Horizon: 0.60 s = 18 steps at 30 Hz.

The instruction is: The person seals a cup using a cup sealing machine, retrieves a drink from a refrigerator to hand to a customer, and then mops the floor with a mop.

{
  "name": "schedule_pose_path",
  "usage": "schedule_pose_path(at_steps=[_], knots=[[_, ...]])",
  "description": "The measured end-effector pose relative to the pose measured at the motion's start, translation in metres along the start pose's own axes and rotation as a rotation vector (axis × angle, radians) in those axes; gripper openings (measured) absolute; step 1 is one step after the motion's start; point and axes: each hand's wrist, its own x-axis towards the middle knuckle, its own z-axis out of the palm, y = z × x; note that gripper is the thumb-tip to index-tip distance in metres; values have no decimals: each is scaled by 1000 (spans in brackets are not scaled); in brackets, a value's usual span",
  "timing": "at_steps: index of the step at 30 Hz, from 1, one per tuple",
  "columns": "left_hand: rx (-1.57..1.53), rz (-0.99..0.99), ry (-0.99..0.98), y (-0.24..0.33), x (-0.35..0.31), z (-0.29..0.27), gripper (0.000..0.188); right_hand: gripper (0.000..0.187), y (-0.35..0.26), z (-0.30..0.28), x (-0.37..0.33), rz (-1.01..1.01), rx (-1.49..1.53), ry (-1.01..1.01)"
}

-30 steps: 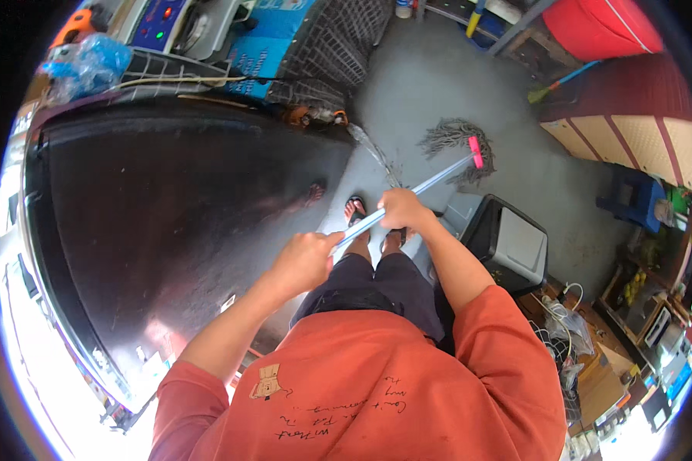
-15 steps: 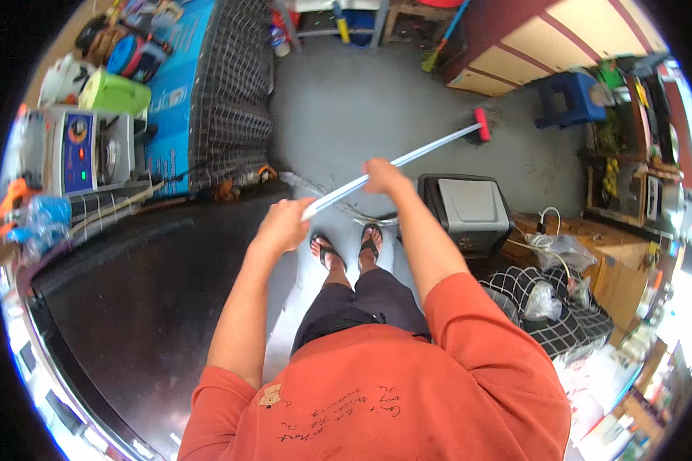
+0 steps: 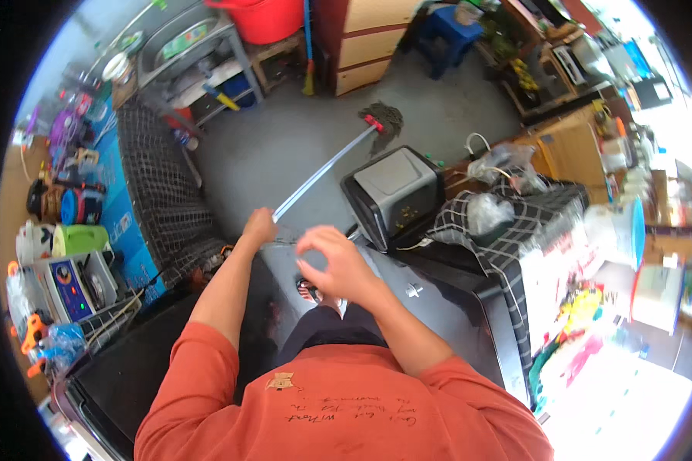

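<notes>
A mop point(image 3: 320, 177) with a light blue handle, a red-pink clamp and dark grey strings slants away over the floor. Its strings point(image 3: 388, 117) lie spread on the grey floor ahead. My left hand point(image 3: 261, 227) is wrapped round the near end of the handle. My right hand point(image 3: 335, 263) is off the handle, nearer to my body, its thumb and fingers curved apart with nothing between them. Below it one sandalled foot point(image 3: 307, 290) shows in part; my right hand hides the rest.
A black and silver bin-like box point(image 3: 396, 192) stands right of the mop handle. Farther off are a blue stool point(image 3: 446, 34), a drawer cabinet point(image 3: 365, 42), a red tub point(image 3: 267, 17) and a broom point(image 3: 309, 77). A cloth-covered counter point(image 3: 158, 177) runs along the left.
My right hand has let go of the handle and drawn back toward me. My view has turned right; the mop strings now lie spread beside the box's far side. My left hand keeps its hold.
</notes>
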Motion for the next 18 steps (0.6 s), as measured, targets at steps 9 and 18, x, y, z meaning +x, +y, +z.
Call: schedule_pose_path(at_steps=[9,18], knots=[[346,15,6,52,19,4,42,10,-178,-142,-141,-205,585,-61],[406,-156,-131,31,-139,-43,30,35,-266,-191,-236,-901,882,-352]])
